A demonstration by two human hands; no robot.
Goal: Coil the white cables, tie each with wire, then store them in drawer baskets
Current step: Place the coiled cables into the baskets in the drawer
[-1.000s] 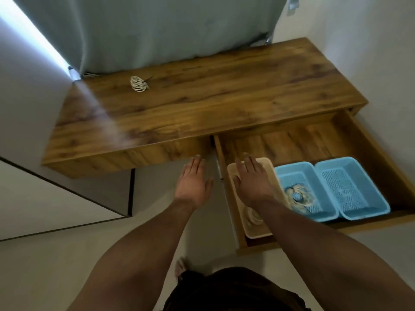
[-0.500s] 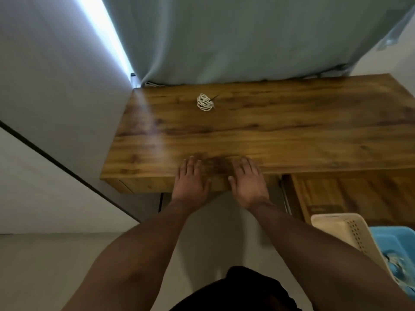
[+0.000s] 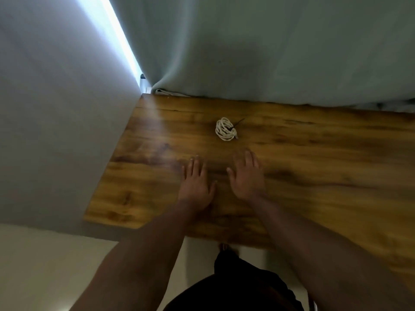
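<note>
A coiled white cable [image 3: 225,129], bound with a dark wire tie whose ends stick out to the right, lies on the wooden desk top [image 3: 314,158] toward the back. My left hand [image 3: 195,184] and my right hand [image 3: 246,176] hover palm down over the desk, side by side, fingers apart and holding nothing. The right hand's fingertips are a short way in front of the coil, not touching it. The drawer and its baskets are out of view.
A grey-green curtain [image 3: 258,46] hangs behind the desk. A grey wall [image 3: 56,108] borders the desk's left end, with a bright strip of light between wall and curtain. Pale floor [image 3: 45,265] lies below the desk's front edge.
The view has swung left and forward, off the open drawer with its baskets. Both hands have moved from the drawer area up over the desk top, closer to the coil.
</note>
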